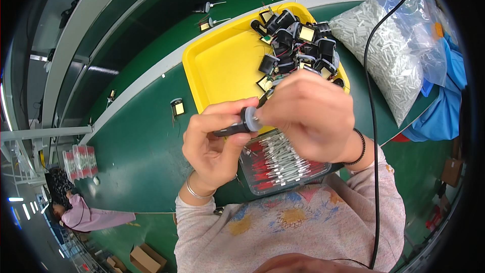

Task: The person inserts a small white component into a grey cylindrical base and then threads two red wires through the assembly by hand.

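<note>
My left hand (208, 144) grips a small black part with a grey round cap (250, 120) between thumb and fingers, its cap turned to the right. Against that cap, my right hand (310, 114) is closed in a pinch; a short thin tip shows there, but what the fingers hold is mostly hidden. Just below both hands lies a clear plastic box (258, 190) of slender pieces with red and whitish ends. Behind them stands a yellow tray (190, 68), with many similar black parts (284, 63) with wires heaped in its right side.
A clear bag of short white tubes (386, 45) lies at the right, beside blue cloth (444, 111). A black cable (372, 81) hangs down across the right. One black part (177, 107) lies left of the tray on the green table (141, 156). Another person (88, 215) is at far left.
</note>
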### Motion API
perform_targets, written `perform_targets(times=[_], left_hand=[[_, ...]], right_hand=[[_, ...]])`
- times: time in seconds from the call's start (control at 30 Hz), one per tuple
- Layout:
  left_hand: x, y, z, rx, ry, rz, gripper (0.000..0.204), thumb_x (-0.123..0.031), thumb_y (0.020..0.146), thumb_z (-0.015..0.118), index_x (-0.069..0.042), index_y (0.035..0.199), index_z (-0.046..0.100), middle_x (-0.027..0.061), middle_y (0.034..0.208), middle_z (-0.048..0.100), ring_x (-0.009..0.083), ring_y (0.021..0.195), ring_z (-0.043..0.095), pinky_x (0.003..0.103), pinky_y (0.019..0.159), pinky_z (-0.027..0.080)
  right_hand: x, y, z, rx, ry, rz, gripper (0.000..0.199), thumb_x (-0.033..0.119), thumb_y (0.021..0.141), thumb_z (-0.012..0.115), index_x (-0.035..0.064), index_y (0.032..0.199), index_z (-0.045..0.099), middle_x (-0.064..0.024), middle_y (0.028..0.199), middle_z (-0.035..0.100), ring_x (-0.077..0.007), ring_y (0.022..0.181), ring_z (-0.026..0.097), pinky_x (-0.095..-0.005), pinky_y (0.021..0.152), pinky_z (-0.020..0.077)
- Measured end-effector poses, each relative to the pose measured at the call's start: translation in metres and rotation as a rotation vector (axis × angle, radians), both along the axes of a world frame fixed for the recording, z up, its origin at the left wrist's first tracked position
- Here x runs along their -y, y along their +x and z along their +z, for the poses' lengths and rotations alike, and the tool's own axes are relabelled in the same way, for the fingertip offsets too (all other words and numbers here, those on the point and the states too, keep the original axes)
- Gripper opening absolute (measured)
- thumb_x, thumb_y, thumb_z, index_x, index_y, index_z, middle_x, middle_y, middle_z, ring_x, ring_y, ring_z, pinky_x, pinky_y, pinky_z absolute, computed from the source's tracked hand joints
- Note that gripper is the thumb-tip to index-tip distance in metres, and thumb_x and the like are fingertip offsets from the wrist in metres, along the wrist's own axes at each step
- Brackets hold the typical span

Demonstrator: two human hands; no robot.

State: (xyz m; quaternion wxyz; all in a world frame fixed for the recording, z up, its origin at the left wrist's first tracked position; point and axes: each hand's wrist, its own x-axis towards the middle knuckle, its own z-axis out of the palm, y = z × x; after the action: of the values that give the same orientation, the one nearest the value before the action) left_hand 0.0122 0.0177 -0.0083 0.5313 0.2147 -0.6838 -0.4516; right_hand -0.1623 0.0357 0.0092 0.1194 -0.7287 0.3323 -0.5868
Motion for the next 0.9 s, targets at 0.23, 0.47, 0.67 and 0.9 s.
perform_targets(times=[0.23,0.47,0.67,0.9], left_hand=[[0.006,0.002,0.0,0.178,-0.212,0.102,0.022,0.004,0.075,0.066,0.004,0.09,0.05,0.025,0.097,0.062,0.0294,0.09,0.065,0.031,0.075,0.051],[0.02,-0.006,-0.004,-0.04,0.213,0.005,0.017,0.002,0.082,0.061,0.004,0.094,0.049,0.0208,0.102,0.061,0.0215,0.091,0.062,0.029,0.077,0.05],[0.147,0.021,-0.03,0.394,0.027,0.334,0.011,-0.004,0.078,0.064,-0.002,0.087,0.06,0.0127,0.104,0.065,0.0155,0.083,0.061,0.026,0.076,0.047],[0.16,0.019,-0.032,1.273,-0.747,0.707,0.029,-0.017,0.072,0.069,-0.013,0.1,0.064,0.01,0.117,0.052,0.0309,0.115,0.043,0.046,0.09,0.04]], right_hand=[[0.011,-0.004,-0.004,0.007,0.076,0.051,0.016,-0.01,0.06,0.066,-0.0004,0.073,0.064,-0.0083,0.069,0.061,-0.0217,0.061,0.058,-0.0291,0.057,0.0461],[0.024,0.007,-0.028,0.105,0.01,-0.116,0.011,0.001,0.065,0.071,0.003,0.075,0.066,-0.0062,0.069,0.062,-0.0213,0.063,0.06,-0.0286,0.057,0.0466],[0.031,-0.015,-0.019,-0.237,0.142,-0.41,0.056,0.0,0.07,0.068,0.0033,0.123,0.051,-0.0134,0.117,0.056,-0.0269,0.095,0.057,-0.0328,0.079,0.0496],[-0.037,-0.019,-0.033,-0.681,0.479,0.231,0.02,0.009,0.069,0.064,0.0057,0.089,0.062,-0.0071,0.077,0.059,-0.0241,0.071,0.06,-0.0335,0.06,0.0499]])
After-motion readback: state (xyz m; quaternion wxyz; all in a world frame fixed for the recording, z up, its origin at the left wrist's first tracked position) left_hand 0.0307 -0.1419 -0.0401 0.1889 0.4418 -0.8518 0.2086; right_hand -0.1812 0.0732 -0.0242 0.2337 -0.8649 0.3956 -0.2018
